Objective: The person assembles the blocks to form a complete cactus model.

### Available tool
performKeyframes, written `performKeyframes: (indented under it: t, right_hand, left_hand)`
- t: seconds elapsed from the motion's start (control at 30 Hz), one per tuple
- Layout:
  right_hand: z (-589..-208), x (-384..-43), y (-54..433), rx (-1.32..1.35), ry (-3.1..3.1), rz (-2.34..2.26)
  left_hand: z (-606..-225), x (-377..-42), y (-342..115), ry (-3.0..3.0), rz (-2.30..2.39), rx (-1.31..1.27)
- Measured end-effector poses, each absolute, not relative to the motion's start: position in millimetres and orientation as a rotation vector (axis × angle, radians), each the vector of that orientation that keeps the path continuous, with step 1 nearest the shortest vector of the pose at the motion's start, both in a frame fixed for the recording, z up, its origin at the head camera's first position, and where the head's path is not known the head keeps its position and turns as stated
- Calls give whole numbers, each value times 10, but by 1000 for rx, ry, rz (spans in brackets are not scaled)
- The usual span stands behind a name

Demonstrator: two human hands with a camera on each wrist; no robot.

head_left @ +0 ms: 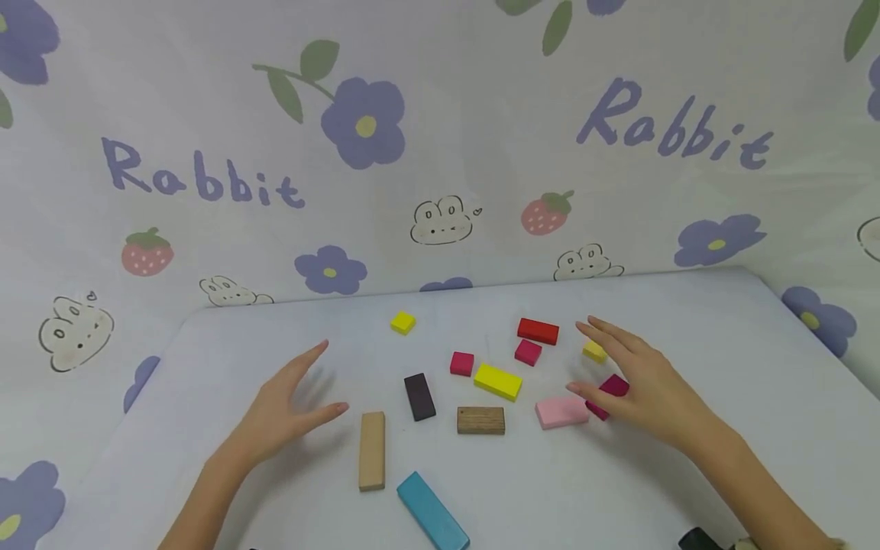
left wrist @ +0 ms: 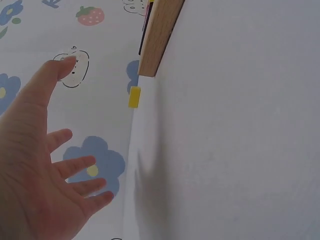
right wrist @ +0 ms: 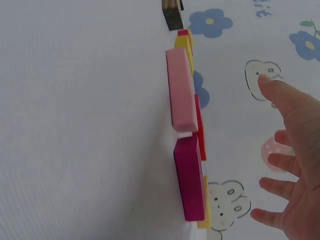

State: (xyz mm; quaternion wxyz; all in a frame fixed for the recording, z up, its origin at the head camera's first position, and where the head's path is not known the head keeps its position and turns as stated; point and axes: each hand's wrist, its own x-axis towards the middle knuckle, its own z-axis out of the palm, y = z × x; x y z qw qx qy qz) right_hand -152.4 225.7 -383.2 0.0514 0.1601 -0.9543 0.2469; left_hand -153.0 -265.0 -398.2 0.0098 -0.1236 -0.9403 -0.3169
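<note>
My left hand [head_left: 275, 416] hovers over the left of the white table with fingers spread and nothing in it; a tan wooden block [head_left: 372, 451] and a dark brown block [head_left: 420, 396] lie to its right. On the other side, my right hand [head_left: 639, 382] is held above the table, fingers apart and empty. Below it in the head view are a magenta block [head_left: 614, 388], partly hidden by the thumb, a pink block [head_left: 560, 412] and a small yellow block [head_left: 593, 351]. The right wrist view shows the pink block [right wrist: 181, 90] and magenta block [right wrist: 190, 177] beside the hand.
Between the hands lie a larger yellow block [head_left: 498, 381], a brown grained block [head_left: 480, 420], two small red-pink blocks [head_left: 462, 363] and a red block [head_left: 538, 331]. A blue block [head_left: 431, 510] is at the front, a yellow cube [head_left: 402, 322] farther back. A patterned curtain [head_left: 440, 137] hangs behind.
</note>
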Motion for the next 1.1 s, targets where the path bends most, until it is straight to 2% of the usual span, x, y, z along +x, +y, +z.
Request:
performKeyframes:
  t: [0.43, 0.63, 0.83, 1.1]
  right_hand:
    - [-3907, -1459, 1879, 740, -2769, 1072]
    - [-3919, -1448, 1638, 942, -2777, 1240]
    - [-3959, -1449, 1440, 1154, -2783, 1426]
    - [-3990, -1476, 1220, 1306, -2811, 1627]
  left_hand:
    - [-4144, -1380, -2497, -2814, -1409, -580]
    - [-4184, -1372, -2474, -2850, -1557, -603]
    - [-4221, -1384, -2480, -2929, -1610, -660]
    - [-4274, -1380, -2480, -2961, -1603, -724]
